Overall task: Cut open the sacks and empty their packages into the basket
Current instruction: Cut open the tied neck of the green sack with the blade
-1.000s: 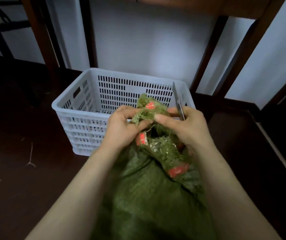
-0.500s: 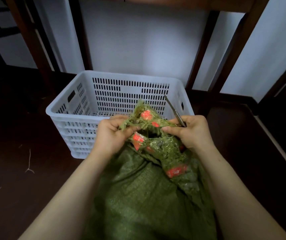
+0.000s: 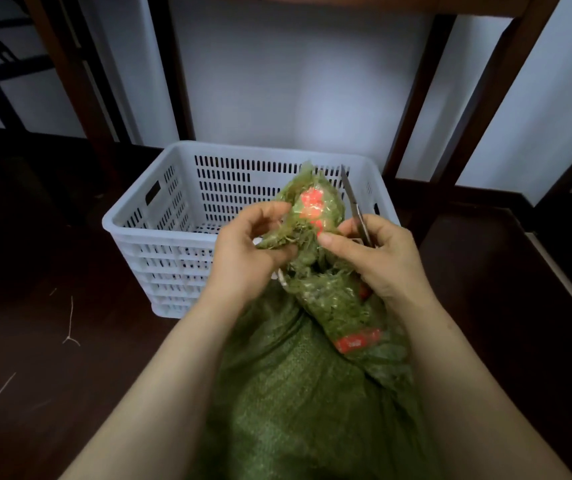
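Pinching frayed mouth of green woven sack [image 3: 295, 393] in left hand [image 3: 243, 258], above near rim of white slotted basket [image 3: 170, 261]. Gripping scissors [image 3: 354, 206], blades up, plus sack edge, in right hand [image 3: 378, 261].

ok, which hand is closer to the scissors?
Right. The right hand holds the scissors, blades pointing up past its fingers. The left hand grips the torn top of the sack, on the side away from them.

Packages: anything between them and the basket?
Only the sack itself: its green weave wraps the packages, its frayed mouth pinched by left hand and right hand, which also grips scissors. The basket sits just beyond, top open, nothing visible across it.
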{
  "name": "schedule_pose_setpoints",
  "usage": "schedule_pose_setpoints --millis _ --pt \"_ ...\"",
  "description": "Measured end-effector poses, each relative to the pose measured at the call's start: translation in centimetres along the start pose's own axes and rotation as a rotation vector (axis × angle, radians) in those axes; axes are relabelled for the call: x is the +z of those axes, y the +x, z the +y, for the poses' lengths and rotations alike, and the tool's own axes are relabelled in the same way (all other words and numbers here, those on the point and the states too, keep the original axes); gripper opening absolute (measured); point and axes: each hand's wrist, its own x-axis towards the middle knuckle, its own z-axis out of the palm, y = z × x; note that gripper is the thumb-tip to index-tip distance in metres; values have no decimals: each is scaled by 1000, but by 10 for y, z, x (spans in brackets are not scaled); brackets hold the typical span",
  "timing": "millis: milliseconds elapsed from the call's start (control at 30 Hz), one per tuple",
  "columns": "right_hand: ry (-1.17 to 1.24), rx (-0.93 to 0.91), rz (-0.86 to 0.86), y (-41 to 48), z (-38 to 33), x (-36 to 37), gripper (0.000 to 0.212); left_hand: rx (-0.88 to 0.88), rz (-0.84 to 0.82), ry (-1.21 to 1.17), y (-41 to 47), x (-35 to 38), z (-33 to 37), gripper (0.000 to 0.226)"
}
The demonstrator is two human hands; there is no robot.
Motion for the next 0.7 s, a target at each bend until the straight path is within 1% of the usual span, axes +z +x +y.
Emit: schedule_pose_setpoints --millis 67,133,200,233,300,367,467,533,633,700 --pt "-145 -62 49 1 -2 -1 20 49 -5 -17 1 -2 -3 58" --pt "-163 -108 59 3 -2 -3 20 51 -90 -13 0 -2 -3 53" --pt "-146 -128 56 4 -2 -4 22 -50 -214 -119 -1 -1 0 38" --pt "-136 -128 57 4 -2 -5 24 -115 -242 -198 -1 0 3 32" --pt "-87 -92 55 2 -3 -4 22 -160 -178 -286 0 3 4 32" --pt "-5 -12 42 1 -6 -5 15 -109 -68 -248 1 6 3 29" --pt "196 178 2 0 -6 -10 15 -98 -58 -264 0 9 -1 49" --pt "280 264 -11 1 -5 -14 15 -85 -73 -287 -1 10 0 56" --pt "247 222 -19 -1 -13 -16 14 -54 -87 -300 -3 9 2 60" --pt "123 151 6 -3 -18 -15 28 -49 -84 -292 -5 10 3 61"
